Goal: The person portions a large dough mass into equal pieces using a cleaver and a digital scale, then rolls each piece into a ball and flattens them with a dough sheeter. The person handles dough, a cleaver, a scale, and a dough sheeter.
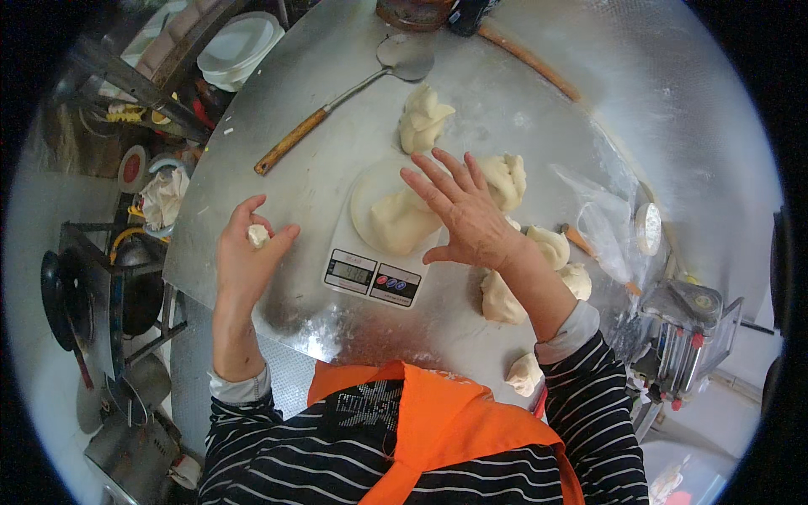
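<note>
My left hand (247, 252), at the left of the metal table, holds a small dough piece (258, 235) between thumb and fingers. My right hand (470, 218) is spread with its palm down and nothing gripped, over the right side of a white digital kitchen scale (372, 302). On the scale's round pan lies a large dough lump (404, 224). Another dough lump (424, 120) sits beyond the scale, and a further one (507, 180) is just past my right hand. Several more pieces, among them one dough lump (502, 300), lie around my right forearm.
A wok ladle with a wooden handle (293, 140) lies at the back left. A wooden rolling pin (530, 60) rests at the back right. Clear plastic bags (603, 227) and a metal roller machine (682, 341) are at the right. White bowls (240, 47) stand beyond the left edge.
</note>
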`<state>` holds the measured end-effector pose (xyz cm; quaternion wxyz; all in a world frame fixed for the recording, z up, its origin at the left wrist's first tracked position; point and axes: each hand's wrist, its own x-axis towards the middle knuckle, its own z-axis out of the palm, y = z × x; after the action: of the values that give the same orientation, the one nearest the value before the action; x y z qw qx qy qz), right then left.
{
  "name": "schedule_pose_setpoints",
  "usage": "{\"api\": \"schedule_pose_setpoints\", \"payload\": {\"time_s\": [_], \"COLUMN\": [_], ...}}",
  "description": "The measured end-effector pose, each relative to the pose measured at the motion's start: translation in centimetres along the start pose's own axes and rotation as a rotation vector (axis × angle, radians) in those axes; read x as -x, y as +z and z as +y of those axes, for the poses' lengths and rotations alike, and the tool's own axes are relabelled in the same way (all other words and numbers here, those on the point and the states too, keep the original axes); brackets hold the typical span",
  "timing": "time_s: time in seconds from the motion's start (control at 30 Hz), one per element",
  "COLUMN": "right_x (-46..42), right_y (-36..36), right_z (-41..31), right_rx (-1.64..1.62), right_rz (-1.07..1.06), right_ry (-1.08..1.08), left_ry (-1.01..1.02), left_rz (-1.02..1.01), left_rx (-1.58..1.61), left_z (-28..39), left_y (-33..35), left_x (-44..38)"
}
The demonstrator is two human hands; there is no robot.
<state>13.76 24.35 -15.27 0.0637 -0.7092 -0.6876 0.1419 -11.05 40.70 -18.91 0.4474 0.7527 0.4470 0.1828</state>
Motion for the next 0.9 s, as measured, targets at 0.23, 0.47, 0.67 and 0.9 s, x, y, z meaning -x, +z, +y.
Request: {"api": "schedule_pose_setpoints", "payload": {"time_s": [0.23, 0.47, 0.67, 0.9], "right_x": [-0.8, -0.2, 5.4, 29.1], "right_y": [1.4, 2.9, 0.5, -5.7], "right_z": [0.2, 3.3, 6.5, 6.4], "right_rx": [0.139, -0.788, -2.098, -1.516], "right_rz": [-0.002, 0.272, 0.957, 1.368], "right_ry": [-0.205, 0.103, 0.406, 0.483], "left_ry": [0.106, 0.191, 0.262, 0.943], "left_rz": [-0.227, -0.489, -0.467, -0.974], "left_rx": [0.025, -0.332, -0.402, -0.027], "left_z": [2.3, 4.0, 3.8, 11.7], "left_y": [3.1, 7.5, 9.1, 20.3], "left_x": [0.1, 0.6, 2.0, 14.8]}}
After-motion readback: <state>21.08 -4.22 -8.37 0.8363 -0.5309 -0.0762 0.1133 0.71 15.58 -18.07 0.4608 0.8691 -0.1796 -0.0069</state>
